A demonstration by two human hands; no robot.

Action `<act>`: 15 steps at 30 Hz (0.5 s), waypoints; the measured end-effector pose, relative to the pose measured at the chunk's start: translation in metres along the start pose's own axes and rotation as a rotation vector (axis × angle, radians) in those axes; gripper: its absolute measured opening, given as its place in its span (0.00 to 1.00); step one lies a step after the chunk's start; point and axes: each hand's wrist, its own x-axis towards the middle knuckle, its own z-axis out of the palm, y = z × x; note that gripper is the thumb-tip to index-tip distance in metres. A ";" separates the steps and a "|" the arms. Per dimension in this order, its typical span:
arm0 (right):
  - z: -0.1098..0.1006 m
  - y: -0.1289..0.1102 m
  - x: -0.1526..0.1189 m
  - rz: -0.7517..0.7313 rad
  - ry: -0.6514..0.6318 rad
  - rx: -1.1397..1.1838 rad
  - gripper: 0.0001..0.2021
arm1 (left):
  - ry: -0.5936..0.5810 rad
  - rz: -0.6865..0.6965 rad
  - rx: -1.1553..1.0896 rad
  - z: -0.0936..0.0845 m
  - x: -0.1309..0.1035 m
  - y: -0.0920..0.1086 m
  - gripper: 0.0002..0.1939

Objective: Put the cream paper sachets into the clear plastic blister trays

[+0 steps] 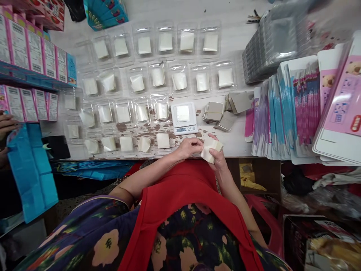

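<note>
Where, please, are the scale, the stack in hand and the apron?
Scale (193,114): head view, bare right side of its platform.
Stack (208,145): head view, its pale upper face.
Apron (182,184): head view, red cloth near the waist.

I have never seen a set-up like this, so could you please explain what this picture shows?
There is no machine: a person works with two bare hands. The only picture comes from a camera on the person's head, looking forward and down, so the red apron shows below. On the worn white table lie rows of clear trays, most holding a pale stack, and a digital scale with another on top. Right of it are grey stacks and printed cards; at far left are pink boxes. The right hand holds a stack of what look like pale sheets, while the left hand touches its edge.
</note>
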 end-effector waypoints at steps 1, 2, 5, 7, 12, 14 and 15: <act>-0.001 -0.002 -0.001 0.006 -0.015 0.011 0.33 | -0.007 -0.016 -0.055 -0.001 0.001 -0.002 0.10; -0.002 -0.004 -0.001 0.014 -0.031 0.021 0.32 | -0.021 -0.027 -0.111 -0.002 0.002 -0.005 0.11; -0.006 -0.006 0.000 0.033 -0.079 0.029 0.31 | -0.081 -0.058 -0.249 -0.006 0.005 -0.014 0.12; -0.008 -0.007 0.001 0.035 -0.093 0.025 0.31 | -0.128 -0.081 -0.307 -0.006 0.007 -0.020 0.12; -0.010 -0.008 0.005 0.018 -0.042 -0.004 0.31 | -0.147 -0.123 -0.414 -0.004 0.010 -0.024 0.15; -0.012 -0.008 0.006 -0.001 -0.011 -0.042 0.32 | -0.126 -0.123 -0.448 -0.004 0.012 -0.022 0.17; -0.014 -0.008 0.007 -0.008 -0.001 -0.060 0.32 | -0.121 -0.122 -0.462 -0.005 0.013 -0.020 0.18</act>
